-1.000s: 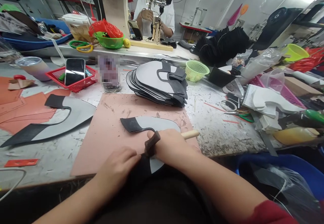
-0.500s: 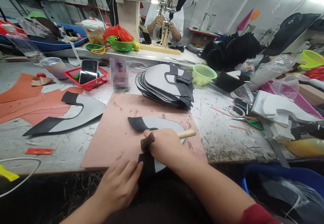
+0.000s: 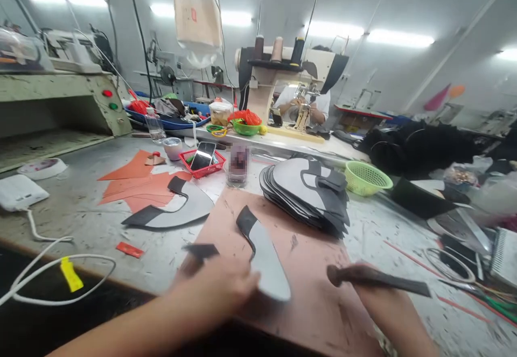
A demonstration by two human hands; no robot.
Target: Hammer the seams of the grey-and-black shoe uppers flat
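Observation:
A U-shaped grey shoe upper piece with black ends (image 3: 269,263) lies turned on the pink board (image 3: 311,276). My left hand (image 3: 226,281), blurred by motion, is closed on its near side, and one black end sticks out past the hand. On the right, my right hand (image 3: 388,303) is wrapped round a hammer (image 3: 375,277), its dark head held above the board's right edge; the handle is mostly hidden. Behind the board stands a stack of similar grey and black pieces (image 3: 299,190). Another single piece (image 3: 194,206) lies to the left.
Orange sheets (image 3: 139,184), a red basket with a phone (image 3: 210,169) and a cup (image 3: 173,148) are at the back left. A green basket (image 3: 367,178) stands right of the stack. A white cable (image 3: 92,257) hangs at the front left. A person (image 3: 321,104) sits at a sewing machine (image 3: 258,88).
The view has swung up and left. My right hand has moved the hammer away to the right, off the piece. The shoe upper piece has been turned, with my left hand now over it.

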